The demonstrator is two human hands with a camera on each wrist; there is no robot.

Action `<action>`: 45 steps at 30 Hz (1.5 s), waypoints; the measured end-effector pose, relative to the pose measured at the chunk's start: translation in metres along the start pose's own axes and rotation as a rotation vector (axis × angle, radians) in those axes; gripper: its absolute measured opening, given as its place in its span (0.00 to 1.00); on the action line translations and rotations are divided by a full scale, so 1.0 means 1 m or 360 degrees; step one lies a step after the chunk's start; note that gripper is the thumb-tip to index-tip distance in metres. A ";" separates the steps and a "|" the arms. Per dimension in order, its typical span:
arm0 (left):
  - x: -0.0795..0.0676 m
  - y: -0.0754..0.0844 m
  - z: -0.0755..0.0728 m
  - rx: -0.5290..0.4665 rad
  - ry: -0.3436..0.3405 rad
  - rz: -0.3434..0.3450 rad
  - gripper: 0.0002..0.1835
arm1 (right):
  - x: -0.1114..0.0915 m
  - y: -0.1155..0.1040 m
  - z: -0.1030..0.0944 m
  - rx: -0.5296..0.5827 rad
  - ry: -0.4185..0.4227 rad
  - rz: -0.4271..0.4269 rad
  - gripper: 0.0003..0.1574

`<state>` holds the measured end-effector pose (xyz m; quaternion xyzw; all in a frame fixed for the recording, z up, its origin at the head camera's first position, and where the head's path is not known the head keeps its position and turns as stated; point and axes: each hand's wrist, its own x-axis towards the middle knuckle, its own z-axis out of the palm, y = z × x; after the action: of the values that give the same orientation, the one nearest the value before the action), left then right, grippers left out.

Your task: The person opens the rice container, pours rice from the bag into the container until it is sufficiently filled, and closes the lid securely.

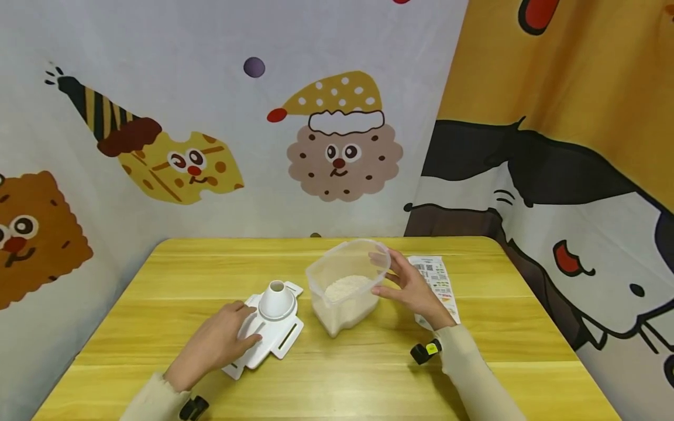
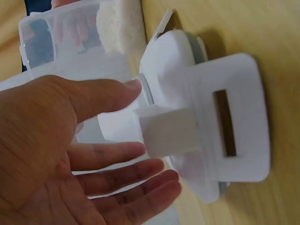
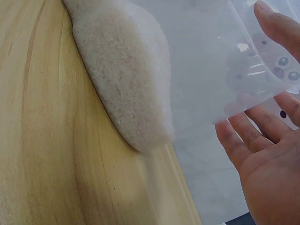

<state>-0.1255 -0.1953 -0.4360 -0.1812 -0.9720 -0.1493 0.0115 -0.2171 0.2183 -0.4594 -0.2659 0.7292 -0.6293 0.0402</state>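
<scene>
A printed cloth (image 1: 332, 35) hangs behind everything, pale with cartoon faces on the left and yellow-orange with a large black-and-white figure on the right. Before it stands the counter (image 1: 368, 368), yellowish, wood-grained, with rounded far corners. Cream sleeves (image 1: 476, 368) reach over it from the near edge.

At the middle of the counter is a clear container (image 1: 342, 260) of frosted plastic, open-topped and straight-rimmed, with a layer of white, short-looking grains across its bottom. Just left of it lies a white lid (image 1: 268, 338), smooth plastic with a grey edge, slotted flaps sticking out around its sides.

The right grip (image 1: 413, 292) is spread wide around the container's right end, thumb on the near side, fingers behind the wall and visible through it. The left grip (image 1: 218, 336) is loose and fairly wide over the lid's left part, fingers nearly straight, thumb apart from them; whether the fingertips touch the lid I cannot tell.

Beyond the right grip lies a printed paper slip (image 1: 439, 283), with a square code and lines too small to read. A tapered white spout (image 1: 276, 301), round-mouthed, rises from the lid. Smallest are the black wrist devices (image 1: 425, 352), the right one bearing a yellow patch.
</scene>
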 end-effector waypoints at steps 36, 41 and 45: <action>0.004 0.000 -0.010 -0.0268 0.0028 -0.0322 0.06 | 0.000 -0.002 0.000 -0.0064 0.0005 0.0050 0.55; 0.004 -0.006 -0.016 -0.0300 0.0097 -0.0322 0.15 | -0.001 -0.002 0.000 -0.0065 0.0004 0.0067 0.55; 0.004 -0.009 -0.024 -0.0308 0.0151 -0.0301 0.17 | -0.001 -0.002 0.000 -0.0071 0.0000 0.0062 0.55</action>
<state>-0.1336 -0.2091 -0.4155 -0.0816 -0.9642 -0.2511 0.0258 -0.2159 0.2188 -0.4580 -0.2524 0.7481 -0.6119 0.0466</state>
